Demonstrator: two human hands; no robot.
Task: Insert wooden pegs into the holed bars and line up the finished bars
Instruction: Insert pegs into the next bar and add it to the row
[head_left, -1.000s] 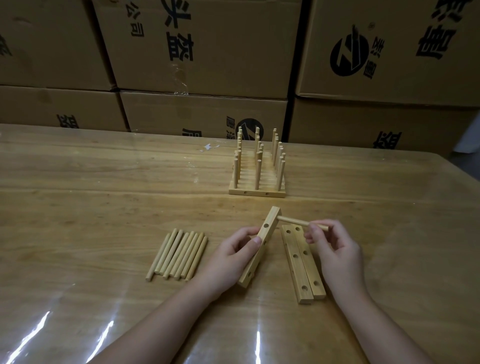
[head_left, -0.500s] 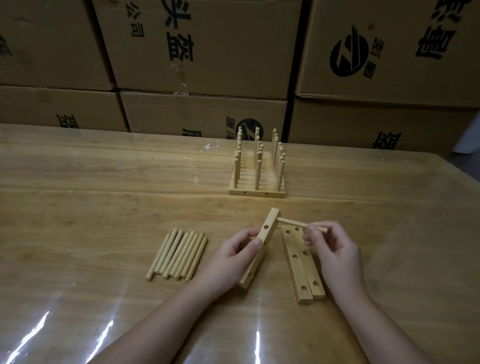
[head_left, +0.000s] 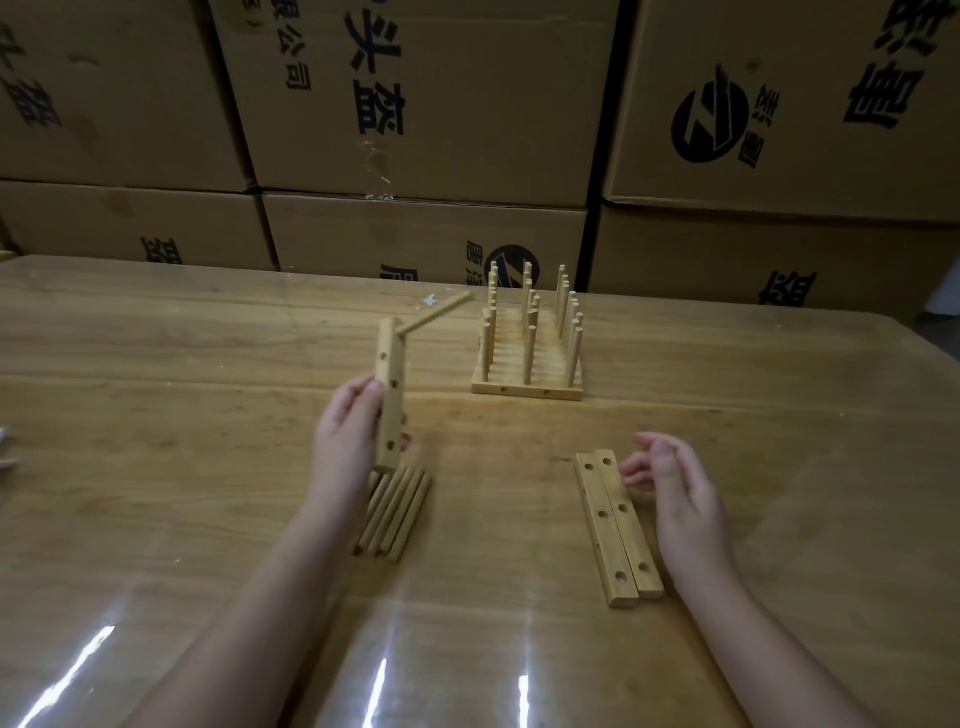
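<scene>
Wooden holed bar (head_left: 389, 395) is off the tabletop (head_left: 156, 415), near upright. Left hand (head_left: 345, 441) pinches its lower half. One peg (head_left: 436, 314) sits in the top hole, sticking out up and right. (eng1)

Right hand? (eng2)

Right hand (head_left: 675, 493) holds nothing, fingers loosely curled, just beside the two blank bars (head_left: 618, 525), which lie flat and touching each other. I read the step as fetching the next peg for the held bar. (eng1)

Tips? (eng2)

Keep the bar clamped low and turn the open hole toward the free hand. Feed the peg square to the hole and push until it bottoms; a skewed entry would likely bind. Watch the seated peg, since it sticks out far enough to snag. (eng1)

Obstructions? (eng2)

Loose pegs (head_left: 395, 512) lie in a tight bundle right under the left hand and the bar's lower end, so the right hand has to cross over, or the bar has to shift aside. Finished bars (head_left: 530, 387) stand in a row at the back with pegs up, well apart from both hands. Cardboard boxes (head_left: 467, 104) are stacked behind the tabletop. Glare streaks show on the near surface. (eng1)
</scene>
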